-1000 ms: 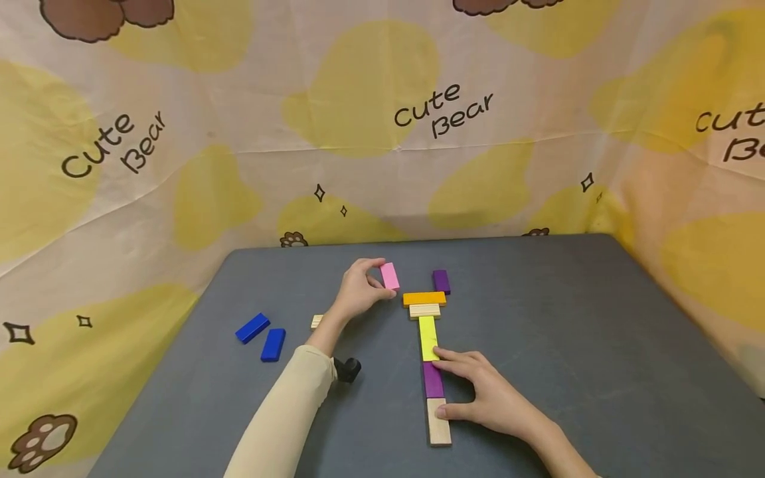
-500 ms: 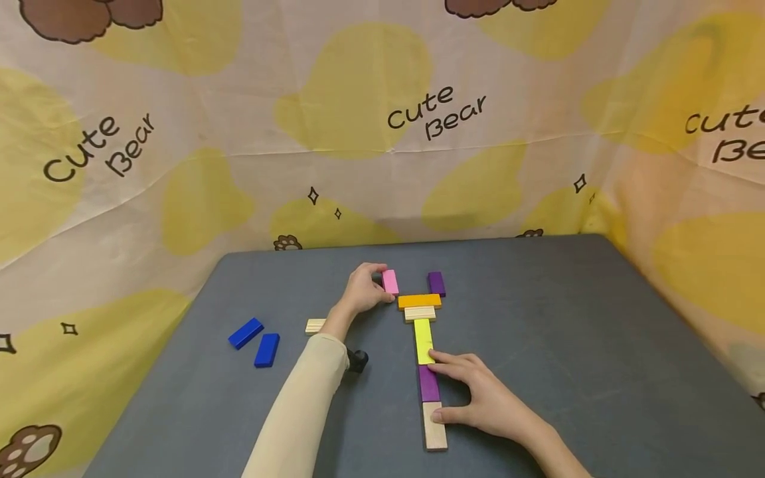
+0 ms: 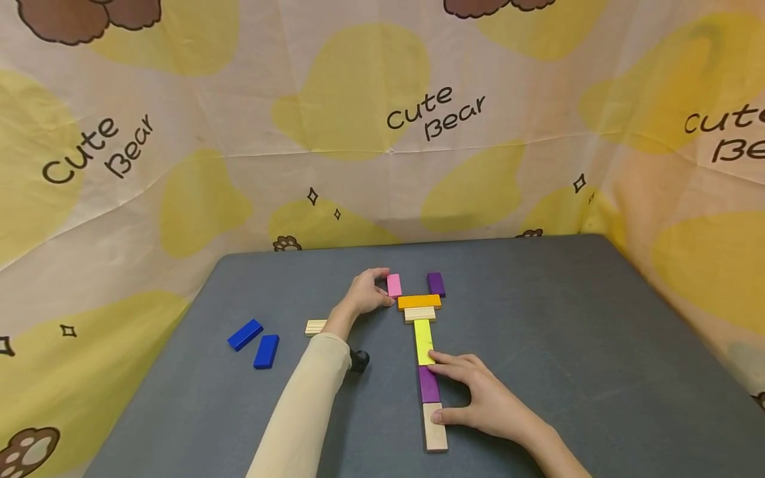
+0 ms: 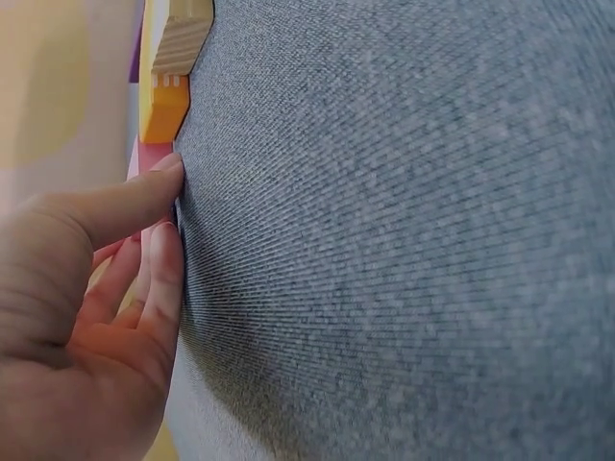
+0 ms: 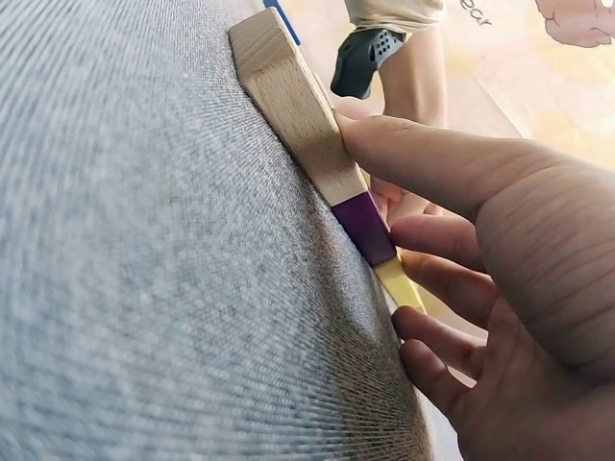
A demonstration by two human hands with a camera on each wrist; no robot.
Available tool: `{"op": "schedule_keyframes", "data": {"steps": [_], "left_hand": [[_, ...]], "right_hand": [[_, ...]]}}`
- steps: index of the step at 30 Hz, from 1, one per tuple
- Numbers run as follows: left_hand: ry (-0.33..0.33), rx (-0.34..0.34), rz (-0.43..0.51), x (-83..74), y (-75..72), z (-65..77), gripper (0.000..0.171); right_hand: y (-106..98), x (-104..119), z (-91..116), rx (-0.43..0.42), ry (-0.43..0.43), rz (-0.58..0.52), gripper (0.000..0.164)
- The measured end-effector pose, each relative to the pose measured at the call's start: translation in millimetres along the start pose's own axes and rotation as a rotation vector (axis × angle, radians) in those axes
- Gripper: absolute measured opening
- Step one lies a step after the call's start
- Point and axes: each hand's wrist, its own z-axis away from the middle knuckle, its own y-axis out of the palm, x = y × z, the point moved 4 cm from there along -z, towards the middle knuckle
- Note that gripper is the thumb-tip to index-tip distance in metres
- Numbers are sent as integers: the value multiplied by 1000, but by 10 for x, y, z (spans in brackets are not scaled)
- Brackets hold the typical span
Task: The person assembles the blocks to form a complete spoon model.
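By the thumb and fingers of the left hand, the pink block is pinched narrowly, the thumb being set at its near end and a fingertip at its far end; its long sides are thus left free, presumably so that it can be lined up neatly. It is held at the far left corner of the orange block; whether the two are touching cannot be told. The fingers of the right hand are spread wide and nothing is gripped: the plain wooden block is touched by the thumb and the yellow block by a fingertip, probably to steady the row. Between those two the purple block is laid end to end. Beyond the yellow block, the ridged block and the orange block are placed crosswise, like a bar on a stem. At the bar's right end the violet block is placed lengthwise, apparently as a match for the pink one. Well to the left on the table, two blue blocks are left apart, seemingly as spares, and another light wooden block is partly hidden by the left wrist.
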Motion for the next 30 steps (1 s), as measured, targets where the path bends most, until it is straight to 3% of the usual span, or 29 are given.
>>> {"op": "schedule_keyframes", "data": {"steps": [30], "left_hand": [[-25, 42, 45, 54, 22, 14, 73]], "right_hand": [[6, -11, 1, -2, 6, -2, 83]]}}
